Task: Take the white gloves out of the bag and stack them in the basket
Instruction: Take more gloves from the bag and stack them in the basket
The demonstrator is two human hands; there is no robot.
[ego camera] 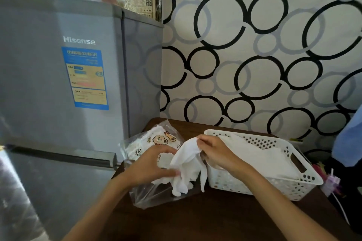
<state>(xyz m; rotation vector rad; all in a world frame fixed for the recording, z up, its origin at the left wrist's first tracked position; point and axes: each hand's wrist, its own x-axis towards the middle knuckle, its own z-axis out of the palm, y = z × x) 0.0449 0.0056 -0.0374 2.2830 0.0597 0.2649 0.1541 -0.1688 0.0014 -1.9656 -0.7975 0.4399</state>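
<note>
Head view: white glove (187, 164) held up between both hands, over the mouth of the clear printed bag (154, 143) and just left of the white perforated basket (293, 188). Right hand (217, 152) pinching the cuff end at the top; left hand (154, 164) curled at the lower left edge of the fabric, thumb and fingers closed on it. Glove fingers hanging limp, tips touching or nearly touching the dark wooden table (195, 221). Judged light, soft and floppy, not fragile; prone to bunching and snagging on the plastic. Best taken at the cuff and the fingertips and drawn flat before laying down. White fabric already lying flat inside the basket, likely gloves stacked there. More white material visible in the bag, so task judged partway done. Grey fridge (78, 84) standing to the left.
</note>
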